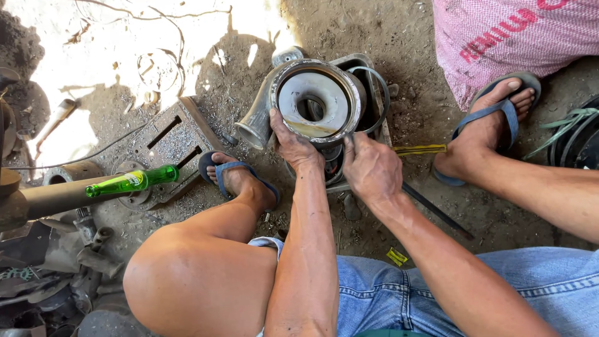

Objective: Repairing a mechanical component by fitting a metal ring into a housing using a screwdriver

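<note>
A round metal housing [315,93] with a pale flared cone and a centre hole stands tilted on the dirt, over a rectangular metal frame [373,81]. My left hand [294,145] grips the housing's lower left rim, thumb up along the edge. My right hand [371,168] is closed at the lower right rim, fingers curled under it; what the fingers pinch is hidden. A thin metal ring [378,93] lies against the housing's right side.
My feet in blue sandals [237,178] [493,125] flank the work. A green glass bottle [132,181] rests on a slotted metal plate [168,140]. A dark rod [437,212], a pink woven sack [505,37] and scrap parts [50,268] lie around.
</note>
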